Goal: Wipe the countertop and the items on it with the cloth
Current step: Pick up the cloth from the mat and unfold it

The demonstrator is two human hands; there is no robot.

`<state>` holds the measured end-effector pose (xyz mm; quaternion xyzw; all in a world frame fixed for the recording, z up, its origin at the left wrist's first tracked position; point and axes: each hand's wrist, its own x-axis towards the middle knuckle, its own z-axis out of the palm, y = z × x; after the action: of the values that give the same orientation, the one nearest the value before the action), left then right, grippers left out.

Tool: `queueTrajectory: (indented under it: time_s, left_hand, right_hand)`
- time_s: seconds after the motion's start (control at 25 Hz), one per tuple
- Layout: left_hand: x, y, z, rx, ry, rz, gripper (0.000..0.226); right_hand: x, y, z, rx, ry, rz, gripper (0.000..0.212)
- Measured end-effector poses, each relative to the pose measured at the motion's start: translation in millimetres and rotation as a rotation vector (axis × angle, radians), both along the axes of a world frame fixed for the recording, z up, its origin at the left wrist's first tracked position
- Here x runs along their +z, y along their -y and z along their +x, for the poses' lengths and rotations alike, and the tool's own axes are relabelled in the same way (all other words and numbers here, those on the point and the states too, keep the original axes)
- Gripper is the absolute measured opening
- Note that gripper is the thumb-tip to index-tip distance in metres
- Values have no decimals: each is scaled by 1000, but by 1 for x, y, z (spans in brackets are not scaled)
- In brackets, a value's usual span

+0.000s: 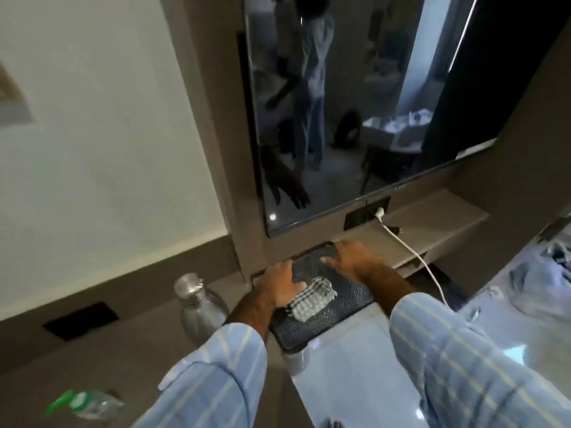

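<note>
1. Left hand (282,284) presses one bunched checked cloth (312,299) in its grip; right hand (349,257) lies flat, fingers spread.
2. Both rest on one dark, textured rectangular case (336,307), lower centre on the worktop (129,350), long axis running lower-left to upper-right.
3. One steel bottle (200,307) stands left; one white cable (414,257) trails right.

1. On your left, a pale wall (102,125) catches soft light, with a picture's corner (12,100) at the frame's edge.
2. Dead ahead of you, a dark television (355,103) hangs on a brown panel (216,118), mirroring a dim room.
3. Below it, a white cable (414,254) trails across a shelf (432,220).
4. Lower right, your glossy floor (355,381) shines bluish.
</note>
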<state>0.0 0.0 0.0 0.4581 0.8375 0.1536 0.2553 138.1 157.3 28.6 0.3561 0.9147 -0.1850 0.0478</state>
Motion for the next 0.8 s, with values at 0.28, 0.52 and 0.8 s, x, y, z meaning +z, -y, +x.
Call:
queueTrajectory:
  time_s: [0.28, 0.52, 0.8]
  left_hand:
    - [-162, -58, -25, 200, 25, -247, 80]
    - [-194, -74, -41, 210, -32, -238, 49]
    - [-97, -61, -34, 202, 99, 82, 19]
  right_hand:
    - [-185, -51, -27, -99, 111, -302, 59]
    - [-213, -63, -46, -129, 23, -399, 86]
    - [-122, -53, -40, 42, 156, -201, 72]
